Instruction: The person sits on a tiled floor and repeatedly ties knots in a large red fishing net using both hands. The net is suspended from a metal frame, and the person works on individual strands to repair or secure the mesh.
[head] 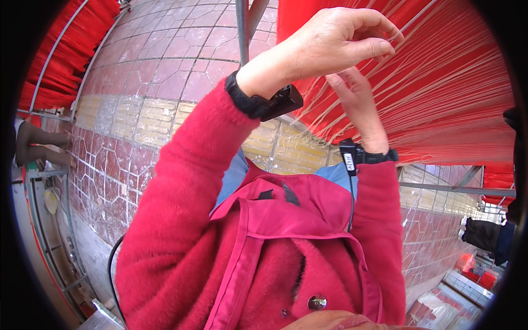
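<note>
My left hand point(336, 43) reaches across to the right over a large red textile point(445, 78), its fingers curled and thumb bent. A pale strand point(418, 16) meets its fingertips; I cannot tell whether it is gripped. Just below, my right hand point(359, 99) points up among loose pale threads point(330, 123), its thumb raised and its other fingers partly hidden behind the left hand. Rows of fine cords point(462, 119) fan over the red surface and end in a loose fringe at its near edge. Both wrists carry black strapped devices.
A metal post point(242, 33) stands at the textile's left edge, and a metal bar point(458, 189) runs below it at right. Another framed red textile point(68, 53) is at far left. Near it a person's legs point(43, 142) show beside a metal frame. Patterned paving point(165, 74) lies underfoot.
</note>
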Available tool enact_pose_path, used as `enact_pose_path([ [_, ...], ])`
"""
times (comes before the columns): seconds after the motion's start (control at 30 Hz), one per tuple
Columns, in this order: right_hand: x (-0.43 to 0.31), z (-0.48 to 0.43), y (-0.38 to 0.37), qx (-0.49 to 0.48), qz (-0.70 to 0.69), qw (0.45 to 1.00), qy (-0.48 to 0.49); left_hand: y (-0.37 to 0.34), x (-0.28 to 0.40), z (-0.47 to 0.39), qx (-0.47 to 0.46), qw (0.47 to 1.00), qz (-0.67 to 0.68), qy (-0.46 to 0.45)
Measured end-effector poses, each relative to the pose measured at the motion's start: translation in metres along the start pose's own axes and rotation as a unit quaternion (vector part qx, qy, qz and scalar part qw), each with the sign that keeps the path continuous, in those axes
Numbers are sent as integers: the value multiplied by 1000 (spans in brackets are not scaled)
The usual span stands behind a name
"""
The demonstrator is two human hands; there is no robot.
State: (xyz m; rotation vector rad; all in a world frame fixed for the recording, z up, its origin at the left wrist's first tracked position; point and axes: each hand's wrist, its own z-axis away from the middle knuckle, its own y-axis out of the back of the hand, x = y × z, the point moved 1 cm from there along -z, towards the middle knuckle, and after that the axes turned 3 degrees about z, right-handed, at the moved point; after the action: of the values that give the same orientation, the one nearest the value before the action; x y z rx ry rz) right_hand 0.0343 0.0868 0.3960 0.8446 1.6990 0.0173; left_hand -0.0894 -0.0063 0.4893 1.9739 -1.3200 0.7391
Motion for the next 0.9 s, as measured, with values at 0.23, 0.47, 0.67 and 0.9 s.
enact_pose_path([
  [0.23, 14, 29, -18, -5, -229, 971, -72, 2, -89, 43, 100, 994, -17, 50],
  [0.47, 37, 37, -19, 61, -375, 916, -132, -65, -170, 151, -90, 934, -133, 320],
  [0.67, 78, 52, -34, 88, -223, 963, -119, -75, -200, 193, -97, 941, -10, 324],
  [0.9, 136, 106, -58, -31, -187, 943, -272, -98, -208, 231, -102, 929, 55, 352],
])
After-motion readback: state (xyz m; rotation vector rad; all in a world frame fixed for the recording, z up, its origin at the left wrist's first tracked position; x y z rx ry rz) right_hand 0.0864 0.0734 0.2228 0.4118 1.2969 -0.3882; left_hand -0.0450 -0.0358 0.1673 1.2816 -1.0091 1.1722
